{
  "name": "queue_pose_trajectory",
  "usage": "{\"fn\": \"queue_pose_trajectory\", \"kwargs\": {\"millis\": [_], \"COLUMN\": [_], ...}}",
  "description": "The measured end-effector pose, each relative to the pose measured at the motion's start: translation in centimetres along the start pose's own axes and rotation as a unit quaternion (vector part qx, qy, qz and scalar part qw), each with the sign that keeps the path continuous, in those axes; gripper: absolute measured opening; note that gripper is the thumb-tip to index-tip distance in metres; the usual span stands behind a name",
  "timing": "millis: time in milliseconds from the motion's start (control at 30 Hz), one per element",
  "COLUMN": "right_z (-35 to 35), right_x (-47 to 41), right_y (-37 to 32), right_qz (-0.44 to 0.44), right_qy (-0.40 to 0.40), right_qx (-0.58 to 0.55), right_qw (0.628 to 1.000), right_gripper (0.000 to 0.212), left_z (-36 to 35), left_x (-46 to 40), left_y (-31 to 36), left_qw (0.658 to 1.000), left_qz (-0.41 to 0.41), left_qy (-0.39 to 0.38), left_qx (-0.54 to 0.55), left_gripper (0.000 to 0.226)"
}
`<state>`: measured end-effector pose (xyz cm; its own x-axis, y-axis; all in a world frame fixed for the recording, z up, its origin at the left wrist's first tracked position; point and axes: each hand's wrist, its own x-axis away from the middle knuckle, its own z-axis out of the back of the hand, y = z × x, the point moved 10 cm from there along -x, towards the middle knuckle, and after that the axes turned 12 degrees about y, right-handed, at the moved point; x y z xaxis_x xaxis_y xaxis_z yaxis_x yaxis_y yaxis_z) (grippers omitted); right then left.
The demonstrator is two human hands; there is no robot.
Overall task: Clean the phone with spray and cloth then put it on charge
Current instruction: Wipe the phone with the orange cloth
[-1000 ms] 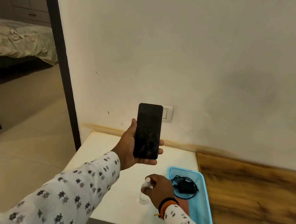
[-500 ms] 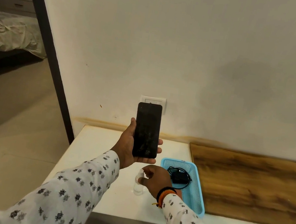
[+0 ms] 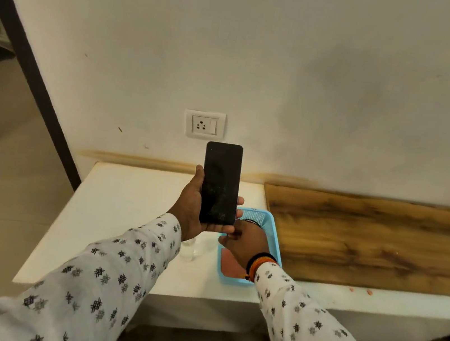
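Black phone (image 3: 220, 183) upright in your left grip (image 3: 193, 206), fingers curled round it, right grip (image 3: 244, 242) just below over blue basket (image 3: 274, 222), its closure unclear.

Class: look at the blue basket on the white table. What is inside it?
Inside the blue basket: a reddish cloth at its near end and a bit of black cable. The right hand covers the rest.
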<state>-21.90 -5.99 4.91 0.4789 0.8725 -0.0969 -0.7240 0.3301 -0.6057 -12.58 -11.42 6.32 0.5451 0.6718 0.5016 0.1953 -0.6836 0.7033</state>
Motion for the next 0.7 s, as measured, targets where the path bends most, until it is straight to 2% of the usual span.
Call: {"fn": "queue_pose_trajectory", "kwargs": {"millis": [300, 700], "right_z": [1.8, -1.8], "right_x": [0.9, 0.5], "right_y": [6.2, 10.6], "right_qz": [-0.069, -0.088], "right_qy": [-0.001, -0.036], "right_qx": [0.001, 0.071], "right_qw": [0.998, 0.993], "right_gripper": [0.029, 0.024], "left_z": [-3.2, -3.5], "left_x": [-1.8, -5.1], "left_y": [-3.1, -6.8], "left_qw": [1.000, 0.998], "left_qz": [0.025, 0.054], "left_qy": [-0.007, -0.020], "left_qx": [-0.016, 0.014], "left_gripper": [0.091, 0.095]}}
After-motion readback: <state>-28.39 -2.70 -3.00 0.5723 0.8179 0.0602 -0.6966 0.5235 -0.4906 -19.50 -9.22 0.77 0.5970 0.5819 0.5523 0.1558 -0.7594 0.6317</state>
